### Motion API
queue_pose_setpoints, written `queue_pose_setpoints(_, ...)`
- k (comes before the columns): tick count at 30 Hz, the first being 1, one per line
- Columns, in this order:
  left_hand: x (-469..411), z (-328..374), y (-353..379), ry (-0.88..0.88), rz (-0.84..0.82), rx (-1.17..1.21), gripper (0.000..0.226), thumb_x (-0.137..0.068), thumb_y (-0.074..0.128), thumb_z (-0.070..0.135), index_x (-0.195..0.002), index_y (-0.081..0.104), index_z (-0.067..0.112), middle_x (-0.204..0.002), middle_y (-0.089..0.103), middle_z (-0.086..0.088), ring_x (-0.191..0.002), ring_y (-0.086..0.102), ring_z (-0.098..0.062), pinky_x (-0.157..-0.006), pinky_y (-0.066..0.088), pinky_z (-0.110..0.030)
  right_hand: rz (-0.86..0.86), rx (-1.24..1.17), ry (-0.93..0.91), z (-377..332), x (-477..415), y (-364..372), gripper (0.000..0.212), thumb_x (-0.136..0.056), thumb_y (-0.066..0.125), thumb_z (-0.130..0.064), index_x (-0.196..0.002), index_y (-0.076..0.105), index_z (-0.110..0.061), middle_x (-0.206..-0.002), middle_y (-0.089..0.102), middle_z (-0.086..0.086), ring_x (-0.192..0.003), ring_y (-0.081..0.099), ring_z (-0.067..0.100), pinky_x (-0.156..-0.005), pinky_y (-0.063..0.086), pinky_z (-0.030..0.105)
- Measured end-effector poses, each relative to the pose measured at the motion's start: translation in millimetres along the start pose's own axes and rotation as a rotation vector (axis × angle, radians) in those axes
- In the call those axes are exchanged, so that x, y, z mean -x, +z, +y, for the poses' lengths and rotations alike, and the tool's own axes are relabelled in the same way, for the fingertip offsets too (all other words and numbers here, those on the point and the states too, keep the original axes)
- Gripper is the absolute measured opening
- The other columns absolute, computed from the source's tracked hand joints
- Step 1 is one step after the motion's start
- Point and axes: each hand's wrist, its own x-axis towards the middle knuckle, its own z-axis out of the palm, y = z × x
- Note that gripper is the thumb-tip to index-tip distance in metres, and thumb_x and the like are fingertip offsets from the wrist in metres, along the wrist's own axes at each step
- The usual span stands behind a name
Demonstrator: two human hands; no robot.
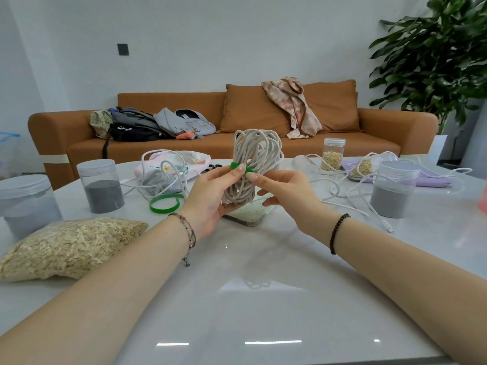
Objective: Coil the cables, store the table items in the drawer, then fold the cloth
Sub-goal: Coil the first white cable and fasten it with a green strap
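A coiled beige cable (254, 151) stands upright above the table, with a green band (235, 165) wrapped around its middle. My left hand (210, 196) grips the lower part of the coil and pinches the band with its fingertips. My right hand (286, 189) pinches the band's other end at the coil's right side. A second green band (164, 204) lies on the white table (237, 285) to the left. Loose white cables (350, 198) sprawl on the right and another white cable (163, 164) loops over a pale patterned cloth (181, 160) at the back left.
Clear jars of grey powder (103, 187) (394, 191) (25, 204) stand left and right. A bag of oats (68, 246) lies front left, small oat jars (332, 154) at the back right. A phone case (247, 214) lies under my hands. An orange sofa (210, 133) is behind.
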Motion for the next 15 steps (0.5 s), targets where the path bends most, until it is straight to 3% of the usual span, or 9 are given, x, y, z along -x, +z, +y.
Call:
queue_pose_setpoints(4,-0.9,0.9,-2.3,-0.042,-0.01,-0.054,0.026,-0.09,0.072,0.033,-0.108,0.076,0.016,-0.103,0.076,-0.005,-0.101,0.07,-0.023,-0.088,0.056,-0.045,0.005,-0.004,-0.022,3.2,-0.5,-0.3,0.014,-0.085,0.077,-0.033,-0.086,0.078,-0.019,-0.08,0.075,-0.004,-0.074,0.065,0.005,-0.069,0.056,0.025)
queue_pose_setpoints(8,-2.1,-1.4,-1.5,-0.006,-0.006,-0.113,0.024,-0.089,0.073,0.036,-0.107,0.076,0.02,-0.102,0.078,0.002,-0.095,0.07,-0.011,-0.075,0.056,-0.03,-0.008,0.015,-0.055,5.8,-3.8,-4.6,0.011,-0.089,0.074,-0.026,-0.092,0.077,-0.016,-0.079,0.073,-0.006,-0.075,0.063,0.004,-0.068,0.054,0.024)
queue_pose_setpoints(11,-3.0,-2.1,-2.5,0.06,0.013,-0.134,0.025,-0.086,0.075,0.031,-0.108,0.075,0.019,-0.099,0.078,0.006,-0.089,0.071,-0.001,-0.066,0.056,-0.018,-0.031,0.01,-0.069,6.8,-4.6,-6.9,0.01,-0.089,0.074,-0.023,-0.098,0.077,-0.018,-0.089,0.075,-0.006,-0.082,0.067,0.004,-0.068,0.053,0.021)
queue_pose_setpoints(15,-6.8,-2.1,-5.3,0.124,0.044,-0.162,0.033,-0.083,0.078,0.03,-0.111,0.073,0.013,-0.093,0.076,0.012,-0.087,0.072,-0.003,-0.068,0.056,-0.019,-0.042,0.015,-0.066,7.8,-5.5,-8.1,0.01,-0.089,0.074,-0.024,-0.097,0.077,-0.018,-0.082,0.075,-0.009,-0.078,0.065,0.001,-0.07,0.055,0.022)
